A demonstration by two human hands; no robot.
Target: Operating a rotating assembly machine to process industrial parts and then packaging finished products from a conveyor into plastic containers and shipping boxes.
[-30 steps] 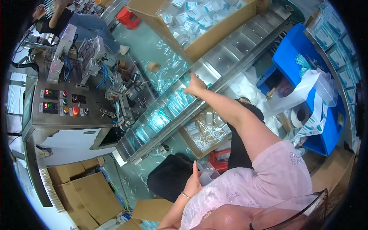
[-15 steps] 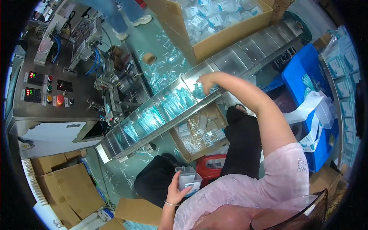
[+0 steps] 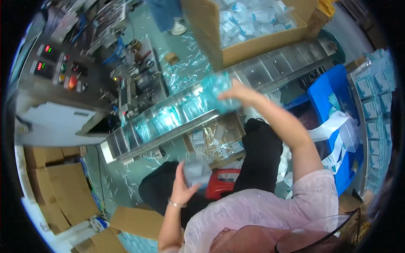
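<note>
My left hand (image 3: 181, 190) grips a clear plastic box (image 3: 198, 173) above my lap, its fingers along the box's side. Over the metal conveyor (image 3: 251, 72), my right hand (image 3: 240, 93) is closed on a bundle of slim teal packets (image 3: 216, 92), smeared by motion. Left of that hand, more slim teal packets (image 3: 168, 118) lie in the conveyor's divided compartments.
A control panel machine (image 3: 63, 69) stands at the left. Behind the conveyor is a large carton (image 3: 253, 46) of clear boxes. A carton of white pieces (image 3: 215, 141) sits below it. To the right are a blue bin (image 3: 327, 86) and stacked packs (image 3: 373, 109). Another person's shoe (image 3: 179, 28) shows at the back.
My right hand has lifted the bundle of slim teal packets out of a conveyor compartment. My left hand has moved up and left with the clear box. The view has shifted slightly.
</note>
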